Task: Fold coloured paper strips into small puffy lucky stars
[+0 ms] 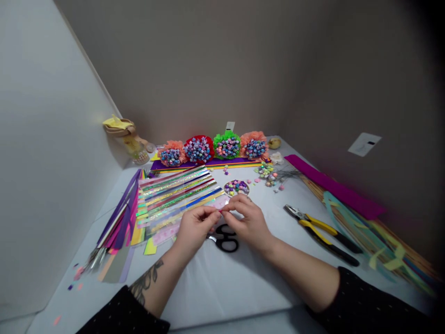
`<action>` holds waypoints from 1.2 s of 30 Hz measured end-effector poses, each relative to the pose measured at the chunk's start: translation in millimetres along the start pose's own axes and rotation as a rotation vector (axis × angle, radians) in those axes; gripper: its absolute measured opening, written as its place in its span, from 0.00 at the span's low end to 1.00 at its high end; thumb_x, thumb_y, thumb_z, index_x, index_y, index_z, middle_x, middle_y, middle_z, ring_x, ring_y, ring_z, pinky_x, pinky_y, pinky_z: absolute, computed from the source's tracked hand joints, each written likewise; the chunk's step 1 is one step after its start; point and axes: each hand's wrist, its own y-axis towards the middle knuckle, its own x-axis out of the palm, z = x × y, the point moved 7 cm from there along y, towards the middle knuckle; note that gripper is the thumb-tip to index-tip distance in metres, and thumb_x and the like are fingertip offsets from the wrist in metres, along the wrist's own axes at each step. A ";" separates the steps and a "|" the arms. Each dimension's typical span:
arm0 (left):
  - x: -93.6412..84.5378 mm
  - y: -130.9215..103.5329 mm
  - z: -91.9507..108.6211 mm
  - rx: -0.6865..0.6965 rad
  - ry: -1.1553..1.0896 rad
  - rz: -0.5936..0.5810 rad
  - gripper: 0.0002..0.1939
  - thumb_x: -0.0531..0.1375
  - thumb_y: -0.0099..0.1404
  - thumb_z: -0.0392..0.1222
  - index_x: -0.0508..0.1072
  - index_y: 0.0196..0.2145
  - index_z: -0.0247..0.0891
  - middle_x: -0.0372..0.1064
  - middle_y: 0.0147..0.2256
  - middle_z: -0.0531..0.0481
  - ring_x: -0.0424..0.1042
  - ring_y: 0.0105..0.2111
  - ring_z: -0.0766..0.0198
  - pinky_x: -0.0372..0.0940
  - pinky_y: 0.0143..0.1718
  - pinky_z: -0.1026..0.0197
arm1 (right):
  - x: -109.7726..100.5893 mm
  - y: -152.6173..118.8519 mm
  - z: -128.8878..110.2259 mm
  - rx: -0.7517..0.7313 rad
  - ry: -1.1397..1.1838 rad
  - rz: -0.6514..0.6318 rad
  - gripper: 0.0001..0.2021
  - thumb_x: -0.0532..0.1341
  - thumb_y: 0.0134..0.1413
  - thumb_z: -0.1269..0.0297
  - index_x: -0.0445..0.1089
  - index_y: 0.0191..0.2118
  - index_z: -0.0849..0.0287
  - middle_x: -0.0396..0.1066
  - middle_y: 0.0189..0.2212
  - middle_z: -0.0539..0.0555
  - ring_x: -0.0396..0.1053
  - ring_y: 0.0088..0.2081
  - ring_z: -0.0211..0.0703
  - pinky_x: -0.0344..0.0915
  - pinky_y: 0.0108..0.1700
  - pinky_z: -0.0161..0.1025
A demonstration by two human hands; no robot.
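My left hand and my right hand meet over the middle of the table, fingertips pinched together. Between them shows a tiny pink piece, perhaps folded paper; its exact shape is too small to make out. Under my hands lie black-handled scissors, partly covered by my fingers. Just beyond my right hand sits a small round dish of paper stars in purple, pink and yellow. Left of my hands, shiny striped paper strips are laid out in rows.
Pliers with yellow and black handles lie at right, near a magenta paper roll and ribbons. Bunched colored strips lie at left. Star-filled crepe-paper bouquets line the back wall. Wired stars lie behind the dish.
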 end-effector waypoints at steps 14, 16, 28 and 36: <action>-2.4 0.1 8.7 0.122 0.177 0.039 0.10 0.62 0.55 0.45 0.72 0.25 0.35 0.66 0.20 0.54 0.62 0.18 0.70 0.58 0.20 0.67 | 18.1 -0.3 24.7 0.341 0.202 -0.134 0.04 0.58 0.49 0.68 0.65 0.25 0.58 0.64 0.25 0.49 0.61 0.28 0.37 0.58 0.29 0.34; -0.7 0.3 7.9 0.112 0.167 0.022 0.10 0.61 0.56 0.45 0.73 0.26 0.35 0.65 0.21 0.54 0.61 0.18 0.70 0.58 0.20 0.67 | 20.1 -1.4 28.0 0.365 0.218 -0.146 0.04 0.57 0.48 0.68 0.65 0.25 0.59 0.63 0.25 0.48 0.61 0.27 0.36 0.58 0.29 0.34; -2.7 2.3 3.5 0.078 0.121 0.011 0.10 0.60 0.57 0.45 0.70 0.25 0.35 0.61 0.20 0.56 0.57 0.18 0.72 0.53 0.18 0.69 | 21.3 0.8 26.9 0.377 0.193 -0.209 0.04 0.57 0.47 0.67 0.64 0.24 0.59 0.63 0.24 0.49 0.60 0.27 0.37 0.58 0.29 0.33; -1.4 4.8 -8.8 -0.018 -0.153 0.020 0.12 0.63 0.55 0.46 0.70 0.26 0.34 0.58 0.18 0.59 0.51 0.16 0.76 0.47 0.16 0.71 | 22.7 -3.4 24.4 0.370 0.181 -0.183 0.05 0.57 0.50 0.64 0.64 0.28 0.59 0.64 0.26 0.49 0.61 0.27 0.36 0.58 0.28 0.33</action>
